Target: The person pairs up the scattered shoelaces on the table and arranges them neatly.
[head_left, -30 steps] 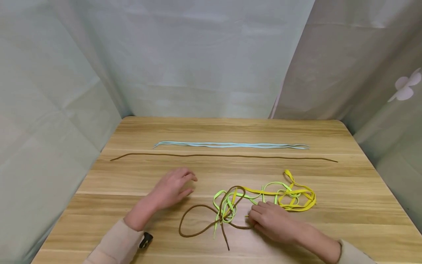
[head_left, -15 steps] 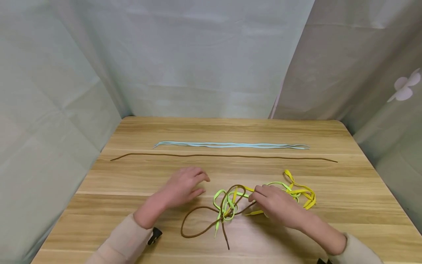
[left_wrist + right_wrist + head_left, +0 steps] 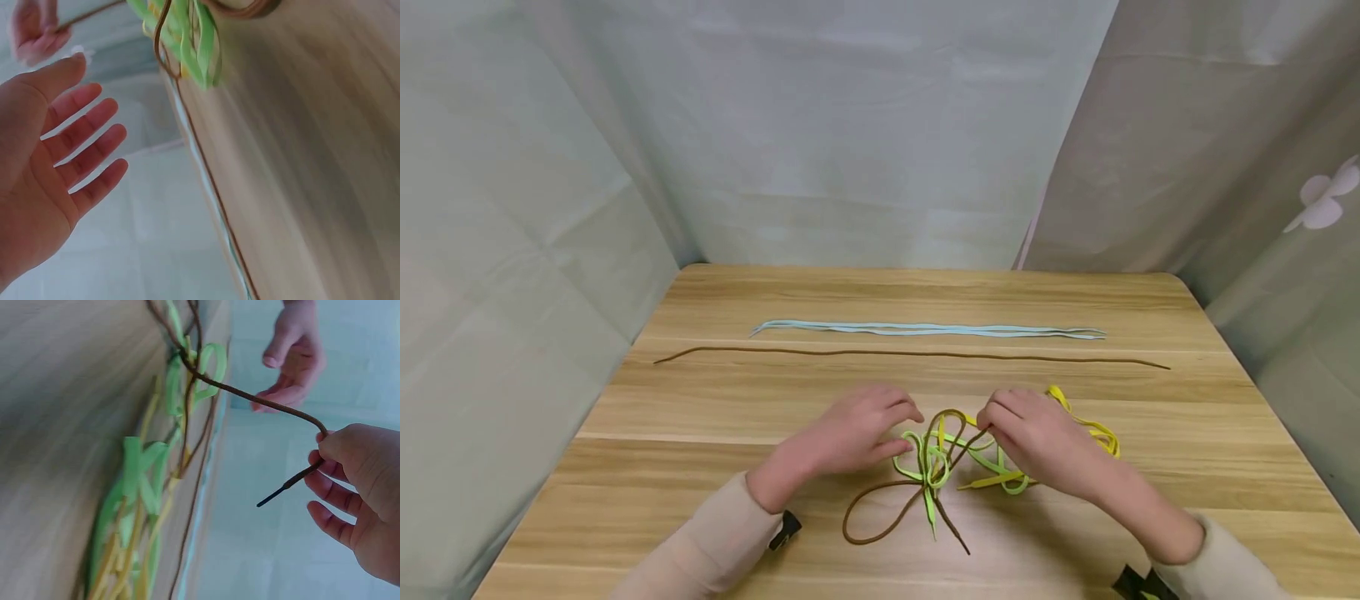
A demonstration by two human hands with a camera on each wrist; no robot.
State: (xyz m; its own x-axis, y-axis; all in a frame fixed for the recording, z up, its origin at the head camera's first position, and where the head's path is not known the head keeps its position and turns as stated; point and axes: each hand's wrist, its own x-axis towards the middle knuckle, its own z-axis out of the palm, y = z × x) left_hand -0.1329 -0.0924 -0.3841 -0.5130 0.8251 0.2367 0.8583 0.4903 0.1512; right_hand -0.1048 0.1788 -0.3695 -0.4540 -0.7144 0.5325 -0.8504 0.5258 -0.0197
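Between thumb and forefinger, my right hand (image 3: pixel 362 481) pinches a brown shoelace (image 3: pixel 262 401) close to one tip, which hangs free below the fingers. The lace runs down from there into a tangle with a lime-green shoelace (image 3: pixel 934 467) and a yellow shoelace (image 3: pixel 992 481). One big brown loop lies on the table toward the front left of the tangle. My left hand (image 3: pixel 56 144) hovers just left of the tangle, its fingers spread and holding nothing. In the head view my right hand hides part of the yellow and green laces.
A second brown shoelace (image 3: pixel 880 353) lies stretched straight across the wooden table (image 3: pixel 625 475). Behind it, light-blue shoelaces (image 3: pixel 925 330) lie side by side. Pale curtains (image 3: pixel 850 133) hang around the table's back and sides.
My right hand has taken the brown lace's end up and away from me, and the tangle has shifted right. My left hand has moved right, toward the tangle.
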